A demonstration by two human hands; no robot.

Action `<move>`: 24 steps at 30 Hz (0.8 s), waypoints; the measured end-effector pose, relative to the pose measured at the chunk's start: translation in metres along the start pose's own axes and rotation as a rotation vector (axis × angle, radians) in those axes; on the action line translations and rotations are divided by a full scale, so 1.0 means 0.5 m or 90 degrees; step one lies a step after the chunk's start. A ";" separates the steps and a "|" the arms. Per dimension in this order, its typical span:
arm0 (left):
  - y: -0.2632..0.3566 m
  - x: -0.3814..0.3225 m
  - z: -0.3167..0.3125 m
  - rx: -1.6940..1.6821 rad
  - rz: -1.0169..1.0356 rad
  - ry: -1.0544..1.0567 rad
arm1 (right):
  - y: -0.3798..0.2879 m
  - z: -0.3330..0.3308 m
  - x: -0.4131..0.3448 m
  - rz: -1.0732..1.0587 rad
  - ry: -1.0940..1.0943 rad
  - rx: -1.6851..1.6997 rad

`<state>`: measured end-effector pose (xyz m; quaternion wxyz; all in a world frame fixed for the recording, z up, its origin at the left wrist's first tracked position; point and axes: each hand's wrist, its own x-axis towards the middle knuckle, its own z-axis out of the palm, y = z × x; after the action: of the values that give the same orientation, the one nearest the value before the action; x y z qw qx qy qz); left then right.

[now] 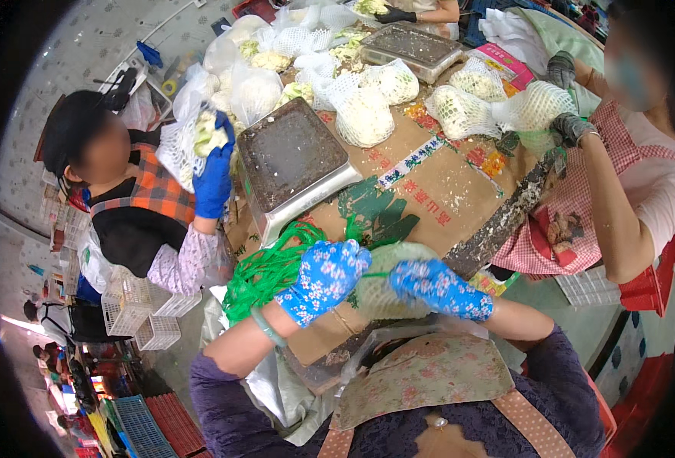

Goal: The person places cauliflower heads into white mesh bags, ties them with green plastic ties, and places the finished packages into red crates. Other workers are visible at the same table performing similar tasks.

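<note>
My left hand [329,280], in a blue floral glove, is curled with its fingers closed on green mesh netting. Opposite it, my right hand [440,289] in a matching glove grips the same netting, and a narrow green strand [377,275] runs taut between the two. Under and between my hands is a pale, rounded bundle [397,252] in netting, probably a cauliflower; my hands partly cover it. Beside my left hand, a heap of green mesh net sleeves [268,266] hangs over the table edge.
A scale [294,154] with a dirty dark platform stands ahead on the cardboard-covered table [417,194]. Foam-netted cauliflowers [363,114] crowd the far side, near a second scale [412,48]. Co-workers' gloved hands hold cauliflowers at left [211,183] and right [572,129].
</note>
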<state>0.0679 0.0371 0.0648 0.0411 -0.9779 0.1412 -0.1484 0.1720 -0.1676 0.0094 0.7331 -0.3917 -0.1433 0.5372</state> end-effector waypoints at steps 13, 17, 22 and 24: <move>0.095 0.006 0.059 -0.554 -0.390 0.222 | -0.106 0.018 0.096 -0.230 -0.229 -0.608; 0.097 -0.025 0.074 -0.617 -0.497 0.252 | -0.121 0.022 0.088 -0.218 -0.255 -0.612; 0.077 -0.061 0.064 -0.814 -0.629 0.163 | -0.082 0.084 0.021 -0.366 0.116 -0.450; 0.073 -0.067 0.051 -1.065 -0.732 0.062 | -0.053 0.106 -0.001 -0.381 0.111 -0.485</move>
<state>0.0352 0.0127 0.0265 -0.7398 -0.6057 -0.2903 -0.0391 0.1564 -0.1490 0.0635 0.6692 -0.6169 -0.3742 0.1776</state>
